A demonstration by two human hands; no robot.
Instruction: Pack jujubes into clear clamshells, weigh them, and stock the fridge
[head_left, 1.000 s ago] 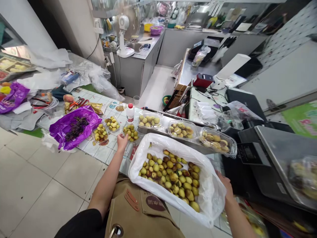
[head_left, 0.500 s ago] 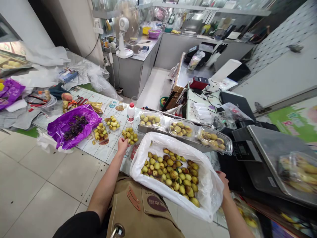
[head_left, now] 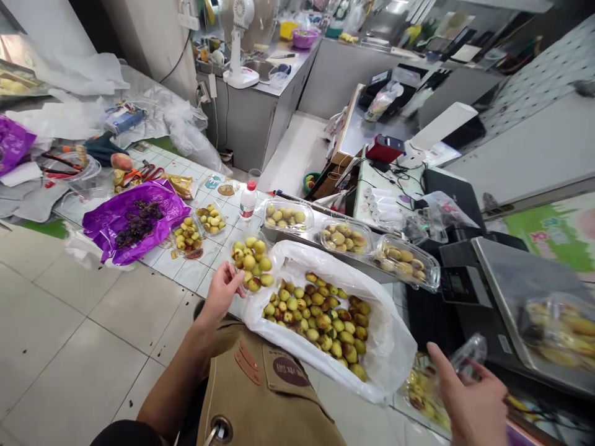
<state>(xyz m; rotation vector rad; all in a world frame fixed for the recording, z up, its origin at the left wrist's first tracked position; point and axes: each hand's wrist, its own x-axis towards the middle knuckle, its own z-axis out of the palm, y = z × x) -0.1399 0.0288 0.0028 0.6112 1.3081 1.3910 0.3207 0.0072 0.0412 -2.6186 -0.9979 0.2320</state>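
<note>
My left hand (head_left: 224, 292) grips a clear plastic tray of green-yellow fruit (head_left: 251, 262) and holds it lifted just above the counter, beside the left rim of a big white plastic bag (head_left: 390, 347) filled with the same fruit. My right hand (head_left: 469, 406) hovers at the lower right with its fingers spread, holding nothing. Just above it is a clear tray of fruit (head_left: 425, 387), blurred.
Three closed clear trays of fruit (head_left: 346, 236) line the counter's far side. Two open trays (head_left: 199, 228), a purple bag with dark fruit (head_left: 134, 220) and a small bottle (head_left: 248, 199) lie left. A scale (head_left: 520, 291) with a blurred tray stands right.
My left hand took hold of the small fruit tray and pulled it back toward the white bag. My right hand left the bag's right edge and opened lower right.
</note>
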